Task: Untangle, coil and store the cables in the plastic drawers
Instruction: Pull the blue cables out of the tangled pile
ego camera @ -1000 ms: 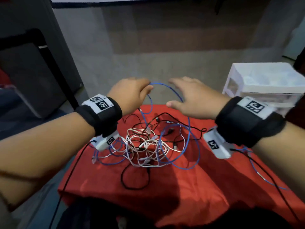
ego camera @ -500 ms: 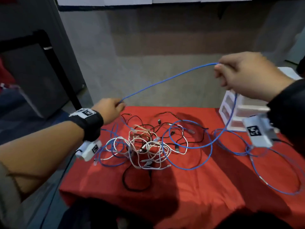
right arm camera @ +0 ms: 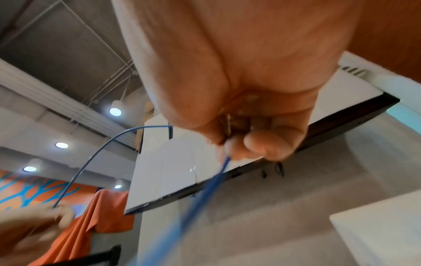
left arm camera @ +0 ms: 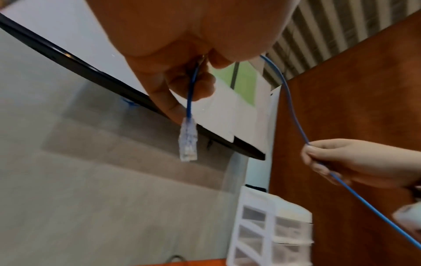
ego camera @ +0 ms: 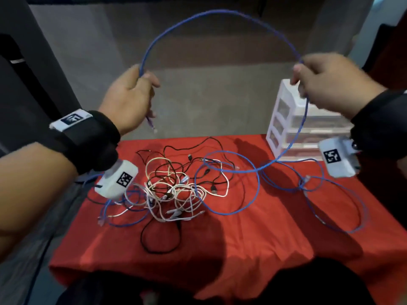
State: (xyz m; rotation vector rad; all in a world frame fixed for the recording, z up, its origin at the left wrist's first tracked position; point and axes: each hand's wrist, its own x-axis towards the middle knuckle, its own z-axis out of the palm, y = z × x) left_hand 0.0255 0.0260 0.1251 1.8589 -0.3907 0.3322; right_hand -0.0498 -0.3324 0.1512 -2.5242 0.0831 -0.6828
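1. The blue cable is thin and round, arching high above the red tablecloth between both raised hands
2. The left hand pinches it near one end, and the clear plug dangles just below the fingers
3. The right hand grips it further along with curled fingers; from there it drops in front of the plastic drawers and runs into loose loops on the cloth
4. One white drawer unit stands at the far right of the table, showing three drawers, all closed
5. One tangled pile of white, black and blue cables lies mid-table; its separate cables cannot be counted
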